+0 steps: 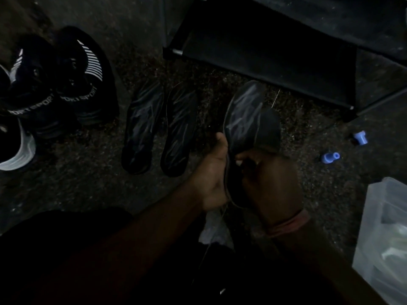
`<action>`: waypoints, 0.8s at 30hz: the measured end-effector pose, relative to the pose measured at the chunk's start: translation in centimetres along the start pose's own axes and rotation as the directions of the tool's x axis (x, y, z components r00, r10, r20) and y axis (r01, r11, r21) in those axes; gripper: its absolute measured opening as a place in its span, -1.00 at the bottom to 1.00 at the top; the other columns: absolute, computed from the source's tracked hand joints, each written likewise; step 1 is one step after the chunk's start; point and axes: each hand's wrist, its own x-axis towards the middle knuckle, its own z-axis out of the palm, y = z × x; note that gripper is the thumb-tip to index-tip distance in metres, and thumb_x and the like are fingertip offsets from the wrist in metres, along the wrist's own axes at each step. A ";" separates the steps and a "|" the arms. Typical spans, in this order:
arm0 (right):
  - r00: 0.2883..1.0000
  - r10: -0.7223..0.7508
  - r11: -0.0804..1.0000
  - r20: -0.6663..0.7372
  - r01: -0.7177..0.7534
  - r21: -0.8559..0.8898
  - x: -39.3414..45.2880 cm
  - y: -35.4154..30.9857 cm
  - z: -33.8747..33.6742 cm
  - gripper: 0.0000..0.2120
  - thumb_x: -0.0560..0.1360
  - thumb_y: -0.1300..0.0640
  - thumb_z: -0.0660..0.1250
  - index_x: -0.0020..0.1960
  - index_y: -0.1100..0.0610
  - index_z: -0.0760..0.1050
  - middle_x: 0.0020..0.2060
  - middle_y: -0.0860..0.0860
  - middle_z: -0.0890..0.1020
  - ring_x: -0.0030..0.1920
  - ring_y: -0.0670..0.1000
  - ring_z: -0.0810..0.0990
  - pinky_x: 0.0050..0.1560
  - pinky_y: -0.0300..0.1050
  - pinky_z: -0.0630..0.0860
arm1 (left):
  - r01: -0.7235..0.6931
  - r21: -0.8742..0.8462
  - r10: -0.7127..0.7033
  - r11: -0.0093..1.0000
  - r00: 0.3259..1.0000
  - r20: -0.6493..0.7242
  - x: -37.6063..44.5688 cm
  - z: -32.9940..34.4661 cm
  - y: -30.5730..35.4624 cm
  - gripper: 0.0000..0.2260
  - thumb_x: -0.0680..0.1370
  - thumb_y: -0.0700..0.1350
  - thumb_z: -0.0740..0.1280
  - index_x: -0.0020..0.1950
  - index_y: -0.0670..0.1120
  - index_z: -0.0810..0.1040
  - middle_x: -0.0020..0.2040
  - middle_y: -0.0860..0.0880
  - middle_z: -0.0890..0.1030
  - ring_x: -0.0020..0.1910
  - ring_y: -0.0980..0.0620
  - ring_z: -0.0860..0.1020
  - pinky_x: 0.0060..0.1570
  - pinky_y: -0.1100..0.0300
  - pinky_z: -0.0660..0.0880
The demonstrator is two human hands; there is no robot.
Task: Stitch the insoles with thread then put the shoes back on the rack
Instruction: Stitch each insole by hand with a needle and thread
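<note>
A dark insole (pixel 246 115) is held up in the middle of the view, its top bent over. My left hand (pixel 214 172) grips its left edge from below. My right hand (pixel 271 179) curls round its lower right part, fingertips pinched at the edge; a needle there is too dark to make out. A thin thread (pixel 222 213) hangs down from the insole's heel between my wrists. Two more dark insoles (pixel 143 126) (pixel 179 128) lie side by side on the floor to the left. Black sport shoes (pixel 72 75) stand at the far left.
A black shoe rack (pixel 275 51) stands at the top right. Two blue thread spools (pixel 360 137) (pixel 330 157) lie on the floor at the right. A clear plastic box (pixel 383 234) sits at the lower right. A white-soled shoe (pixel 17 148) is at the left edge.
</note>
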 end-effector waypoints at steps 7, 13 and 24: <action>0.869 0.100 0.738 0.484 -0.391 0.550 -0.2 -3.1 -0.9 -0.90 0.47 0.31 0.48 -0.12 0.14 0.73 -0.25 -0.01 0.74 -0.23 -0.11 0.70 -0.16 -0.22 0.63 | -0.033 -0.095 0.041 0.995 0.996 0.079 0.1 -1.0 3.3 -0.23 0.56 0.43 0.00 0.37 -0.18 0.51 0.37 -0.19 0.56 0.31 -0.21 0.54 0.42 -0.15 0.36; 0.895 0.316 0.473 0.314 -0.436 0.766 1.9 1.2 -3.2 -0.93 0.53 0.28 0.39 -0.04 0.23 0.65 -0.22 0.17 0.72 -0.31 0.06 0.59 -0.39 -0.14 0.45 | -0.058 -0.144 0.068 0.988 0.996 0.060 0.2 -1.1 3.2 -0.34 0.66 0.31 0.05 0.56 -0.15 0.32 0.47 -0.19 0.46 0.46 -0.17 0.43 0.44 -0.11 0.38; 0.833 0.381 0.209 0.401 -0.500 0.840 1.8 1.7 -1.3 -0.87 0.47 0.37 0.37 -0.01 0.29 0.63 -0.07 0.18 0.73 -0.01 0.14 0.72 0.04 -0.07 0.65 | -0.155 0.043 0.156 0.987 0.988 -0.011 -0.5 -0.2 4.0 -0.53 0.69 0.09 0.09 0.47 -0.15 0.46 0.38 -0.17 0.55 0.29 -0.12 0.57 0.23 0.01 0.53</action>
